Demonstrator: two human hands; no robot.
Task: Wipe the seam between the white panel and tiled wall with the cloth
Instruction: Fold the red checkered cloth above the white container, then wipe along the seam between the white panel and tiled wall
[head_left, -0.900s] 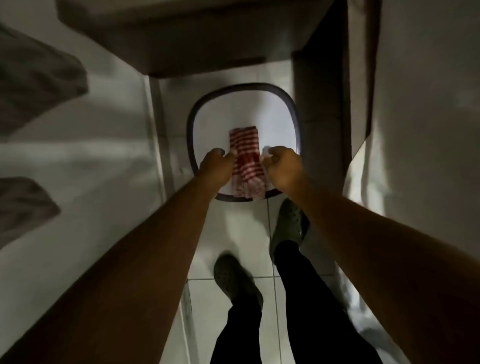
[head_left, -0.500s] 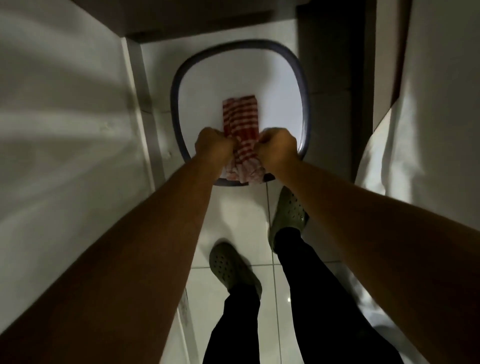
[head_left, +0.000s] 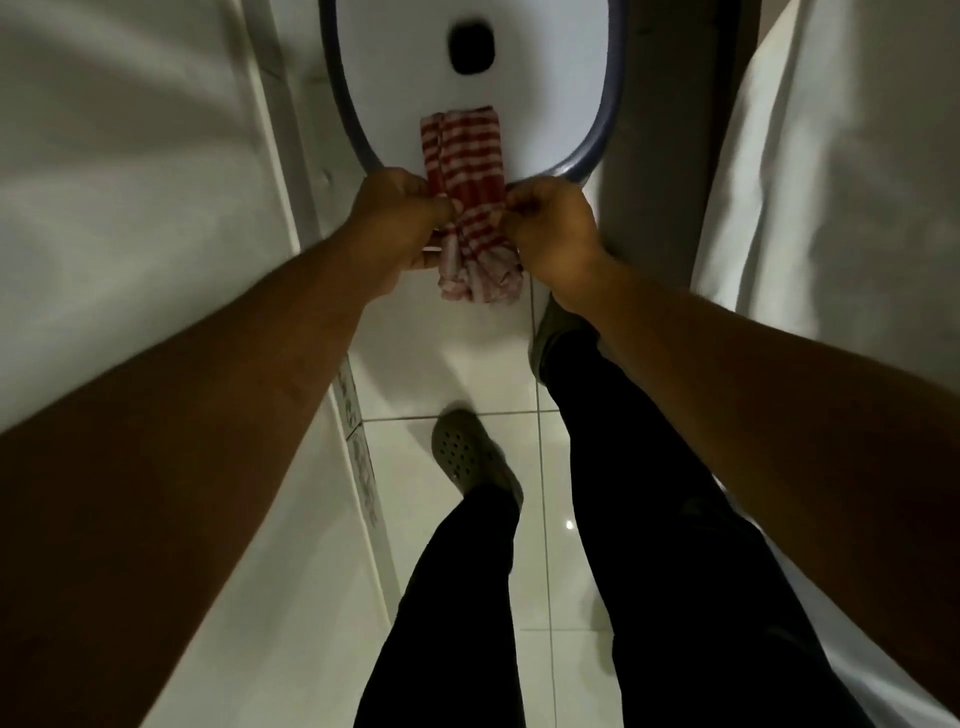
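Observation:
A red-and-white striped cloth (head_left: 470, 156) hangs folded over the near rim of a white basin with a blue-grey rim (head_left: 602, 140) that stands on the floor. My left hand (head_left: 400, 218) grips the cloth's left edge and my right hand (head_left: 550, 228) grips its right edge, both closed on the fabric just below the rim. The cloth's lower end bunches between my wrists. A white panel (head_left: 130, 171) runs along the left, with a pale vertical seam strip (head_left: 270, 130) beside it.
A dark opening (head_left: 472, 49) shows on the basin's white surface. White floor tiles (head_left: 457, 364) lie below; my two legs in dark trousers and green clogs (head_left: 462, 457) stand on them. A white wall or curtain (head_left: 831, 171) closes the right side.
The view has tipped down and moved closer to the basin. My hands came together from the cloth's sides and closed on it, bunching its lower end.

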